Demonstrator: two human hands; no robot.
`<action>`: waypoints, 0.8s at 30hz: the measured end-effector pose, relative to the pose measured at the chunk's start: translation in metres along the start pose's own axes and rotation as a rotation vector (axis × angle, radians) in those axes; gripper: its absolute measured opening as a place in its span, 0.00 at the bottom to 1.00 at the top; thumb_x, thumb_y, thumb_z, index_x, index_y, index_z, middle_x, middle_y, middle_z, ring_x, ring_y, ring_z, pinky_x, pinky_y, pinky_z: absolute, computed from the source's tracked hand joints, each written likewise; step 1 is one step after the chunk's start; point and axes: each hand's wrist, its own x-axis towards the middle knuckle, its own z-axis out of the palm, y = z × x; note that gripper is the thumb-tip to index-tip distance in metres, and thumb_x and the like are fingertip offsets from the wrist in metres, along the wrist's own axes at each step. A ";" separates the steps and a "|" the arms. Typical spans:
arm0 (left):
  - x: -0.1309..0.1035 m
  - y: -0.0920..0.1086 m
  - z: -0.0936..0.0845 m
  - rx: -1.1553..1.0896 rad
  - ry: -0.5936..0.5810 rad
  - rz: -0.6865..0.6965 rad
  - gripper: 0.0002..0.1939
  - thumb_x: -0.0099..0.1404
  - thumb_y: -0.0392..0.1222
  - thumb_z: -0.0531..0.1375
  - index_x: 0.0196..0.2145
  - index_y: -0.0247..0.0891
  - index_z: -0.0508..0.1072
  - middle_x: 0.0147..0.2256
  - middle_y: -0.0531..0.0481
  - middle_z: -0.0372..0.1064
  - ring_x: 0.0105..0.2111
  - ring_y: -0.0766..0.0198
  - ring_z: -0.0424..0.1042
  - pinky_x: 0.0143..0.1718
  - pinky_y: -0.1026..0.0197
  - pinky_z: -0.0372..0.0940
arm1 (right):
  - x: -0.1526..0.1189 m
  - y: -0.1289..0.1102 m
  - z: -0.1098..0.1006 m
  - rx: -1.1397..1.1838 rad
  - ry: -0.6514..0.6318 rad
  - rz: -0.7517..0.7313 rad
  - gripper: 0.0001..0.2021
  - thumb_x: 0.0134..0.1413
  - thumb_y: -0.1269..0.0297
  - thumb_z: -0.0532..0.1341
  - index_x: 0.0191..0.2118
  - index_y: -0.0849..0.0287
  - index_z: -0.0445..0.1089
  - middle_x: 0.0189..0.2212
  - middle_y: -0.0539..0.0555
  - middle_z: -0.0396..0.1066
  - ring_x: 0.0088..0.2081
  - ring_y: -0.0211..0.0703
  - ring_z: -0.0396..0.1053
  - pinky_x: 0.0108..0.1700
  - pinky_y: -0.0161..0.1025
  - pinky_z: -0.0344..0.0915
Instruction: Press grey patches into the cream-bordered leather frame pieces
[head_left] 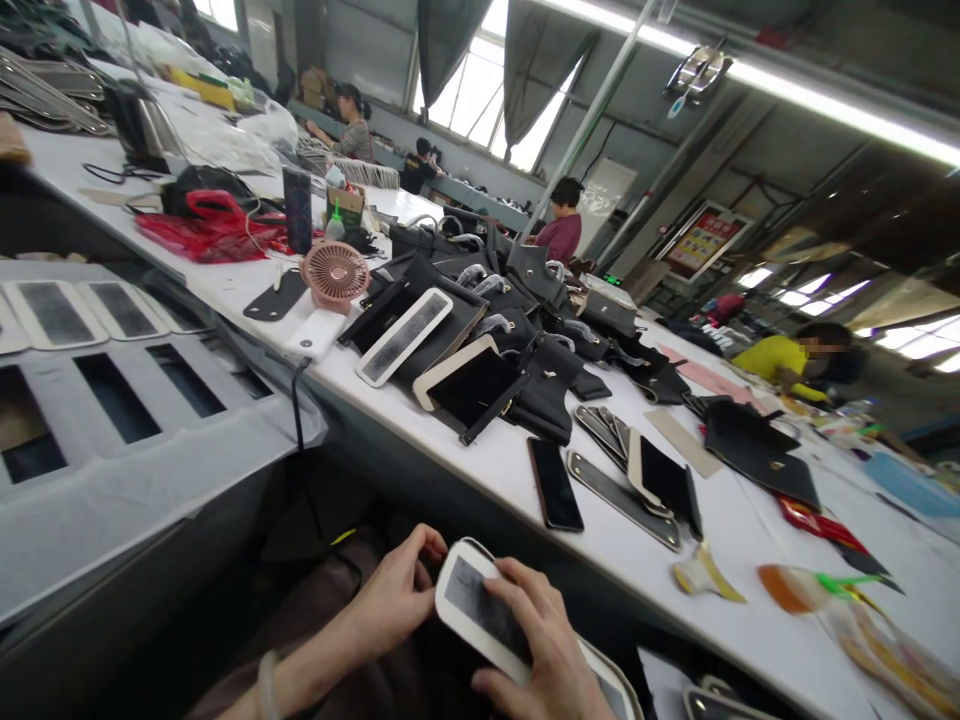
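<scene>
Low in the view, below the table's front edge, both my hands hold a white rounded template (480, 608) with a dark smeared rectangle on its face. My left hand (397, 595) grips its left end with fingers curled under it. My right hand (544, 640) lies over its right half, fingers pressing on top. A second similar white piece (619, 690) sticks out beneath my right hand. Just beyond, on the white table (495, 465), lies a black phone (555, 483).
The table carries piles of black leather pieces (517, 340), white templates (403, 336), a pink fan (334, 275), a red bag (214, 228) and glue brushes (810, 588). A grey cut-out rack (112, 400) stands at left. Other people work farther back and at right.
</scene>
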 end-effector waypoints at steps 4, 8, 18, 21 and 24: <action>-0.001 0.001 0.001 0.027 -0.004 0.003 0.17 0.56 0.45 0.63 0.41 0.36 0.65 0.38 0.52 0.68 0.28 0.68 0.65 0.27 0.65 0.58 | 0.002 -0.006 -0.013 0.048 -0.100 0.036 0.34 0.38 0.72 0.67 0.57 0.60 0.66 0.63 0.64 0.60 0.62 0.58 0.58 0.65 0.54 0.57; 0.001 -0.002 0.002 0.021 -0.013 -0.010 0.18 0.54 0.41 0.63 0.42 0.36 0.65 0.36 0.53 0.68 0.28 0.68 0.65 0.27 0.66 0.57 | 0.006 -0.007 -0.020 0.032 -0.100 0.092 0.33 0.44 0.66 0.67 0.60 0.59 0.64 0.65 0.64 0.57 0.64 0.58 0.56 0.66 0.54 0.55; 0.004 -0.012 0.002 -0.026 -0.026 -0.079 0.21 0.49 0.36 0.61 0.42 0.36 0.63 0.26 0.56 0.65 0.28 0.66 0.64 0.26 0.66 0.55 | 0.013 0.022 -0.005 -0.173 -0.060 -0.054 0.30 0.51 0.55 0.65 0.61 0.54 0.65 0.63 0.69 0.59 0.63 0.63 0.60 0.61 0.59 0.62; 0.004 -0.012 0.002 -0.032 -0.037 -0.078 0.21 0.49 0.36 0.62 0.43 0.36 0.64 0.28 0.55 0.65 0.28 0.66 0.64 0.25 0.66 0.55 | 0.015 0.029 -0.005 -0.274 -0.002 -0.167 0.31 0.48 0.53 0.68 0.59 0.53 0.67 0.59 0.70 0.64 0.58 0.65 0.66 0.55 0.58 0.69; 0.003 -0.007 0.002 -0.053 -0.062 -0.091 0.21 0.50 0.37 0.63 0.42 0.36 0.64 0.29 0.55 0.65 0.29 0.65 0.64 0.26 0.66 0.56 | 0.014 0.037 -0.008 -0.333 0.093 -0.296 0.30 0.46 0.48 0.68 0.55 0.51 0.69 0.54 0.66 0.70 0.51 0.60 0.72 0.48 0.51 0.74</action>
